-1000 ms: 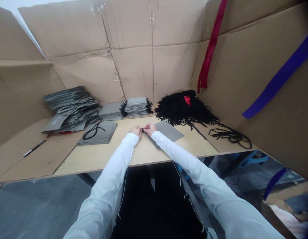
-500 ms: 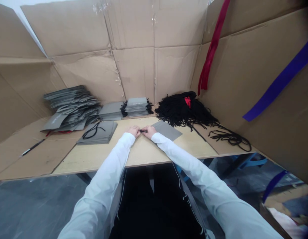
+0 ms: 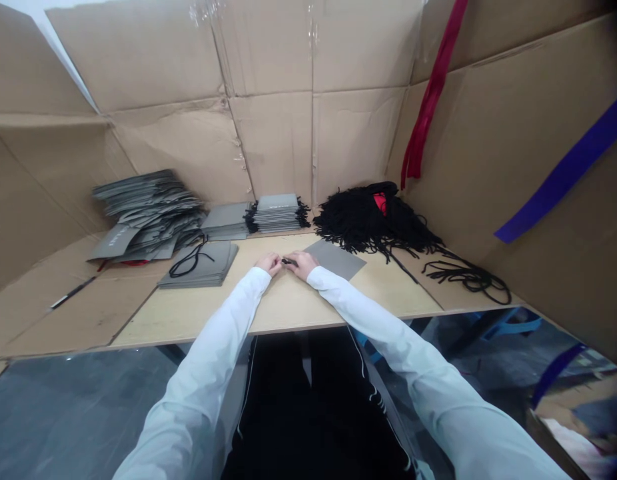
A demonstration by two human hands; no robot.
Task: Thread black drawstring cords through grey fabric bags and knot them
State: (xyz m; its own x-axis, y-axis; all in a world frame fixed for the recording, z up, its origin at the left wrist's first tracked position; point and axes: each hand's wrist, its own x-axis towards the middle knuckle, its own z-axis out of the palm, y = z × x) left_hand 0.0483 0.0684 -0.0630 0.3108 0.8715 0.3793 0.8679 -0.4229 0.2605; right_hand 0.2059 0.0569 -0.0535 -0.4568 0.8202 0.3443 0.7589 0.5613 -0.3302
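While pinching a limp, light black cord [image 3: 288,261] near the middle of the desk [image 3: 203,313]: left hand [image 3: 269,264] and right hand [image 3: 301,264] together, clamped on it, best grip near its end, beside a grey bag [image 3: 336,259].

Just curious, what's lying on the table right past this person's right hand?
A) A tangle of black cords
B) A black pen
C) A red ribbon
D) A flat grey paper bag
D. A flat grey paper bag lies on the pale table top just beyond the right hand.
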